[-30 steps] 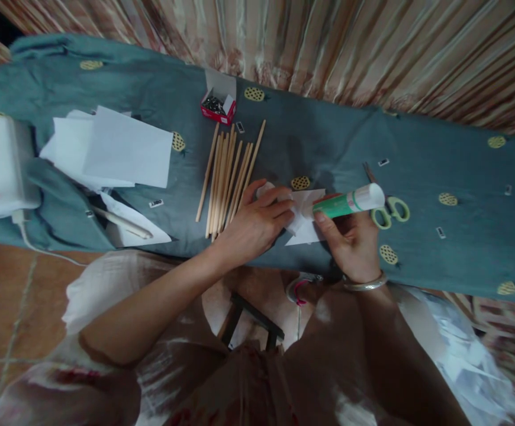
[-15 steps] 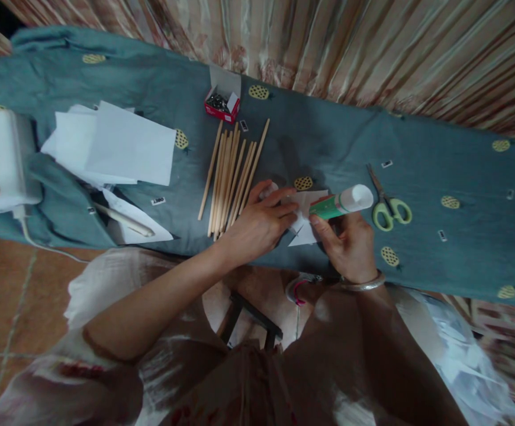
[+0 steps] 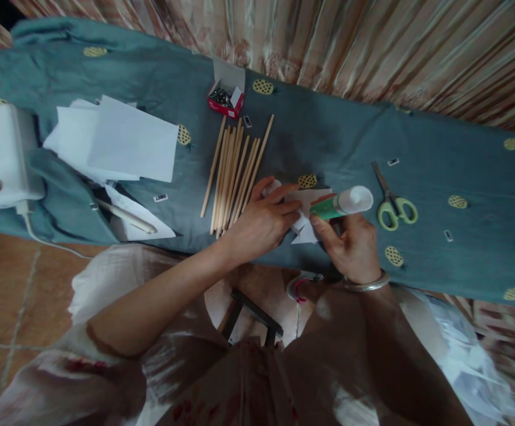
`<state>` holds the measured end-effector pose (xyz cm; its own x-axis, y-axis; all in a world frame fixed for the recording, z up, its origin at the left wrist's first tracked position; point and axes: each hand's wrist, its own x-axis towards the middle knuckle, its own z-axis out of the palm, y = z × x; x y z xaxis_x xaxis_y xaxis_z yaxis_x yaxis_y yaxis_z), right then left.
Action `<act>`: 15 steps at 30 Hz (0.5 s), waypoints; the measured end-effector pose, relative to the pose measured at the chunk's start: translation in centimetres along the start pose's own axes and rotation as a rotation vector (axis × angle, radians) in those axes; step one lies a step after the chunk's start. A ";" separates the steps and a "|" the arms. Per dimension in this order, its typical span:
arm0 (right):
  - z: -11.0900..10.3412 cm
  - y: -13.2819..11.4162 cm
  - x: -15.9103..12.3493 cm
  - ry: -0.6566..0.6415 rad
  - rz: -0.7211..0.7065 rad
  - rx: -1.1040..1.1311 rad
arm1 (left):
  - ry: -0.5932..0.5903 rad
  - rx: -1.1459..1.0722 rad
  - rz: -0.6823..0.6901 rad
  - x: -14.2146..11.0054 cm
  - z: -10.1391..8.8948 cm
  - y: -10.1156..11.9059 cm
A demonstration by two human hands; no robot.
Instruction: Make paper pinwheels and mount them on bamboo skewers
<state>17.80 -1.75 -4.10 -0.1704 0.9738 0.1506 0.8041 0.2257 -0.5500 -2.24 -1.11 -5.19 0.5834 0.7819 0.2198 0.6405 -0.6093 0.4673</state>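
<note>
Fingers (image 3: 284,193) parted, grip unclear, our left hand (image 3: 260,228) overlies thin white paper (image 3: 311,196); our right hand (image 3: 356,248) pinches a smooth green-and-white cylinder (image 3: 343,203).

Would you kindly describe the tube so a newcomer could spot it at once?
On the teal cloth, find the green-handled scissors. Just left of them in the picture, the right hand, wearing a bracelet, holds the tube. Its round body, green with a white end, sets it apart from the flat white paper near it.
</note>
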 end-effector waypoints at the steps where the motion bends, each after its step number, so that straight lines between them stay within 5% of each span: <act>1: 0.0 0.0 0.0 0.000 -0.010 -0.013 | 0.002 0.004 -0.001 0.0 0.0 0.0; 15: -0.2 0.2 0.0 -0.040 -0.121 -0.020 | -0.016 0.038 -0.005 0.1 -0.2 0.1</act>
<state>18.05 -1.75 -4.00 -0.2887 0.9400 0.1819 0.7872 0.3412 -0.5137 -2.22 -1.08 -4.93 0.5877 0.7829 0.2039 0.6617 -0.6102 0.4357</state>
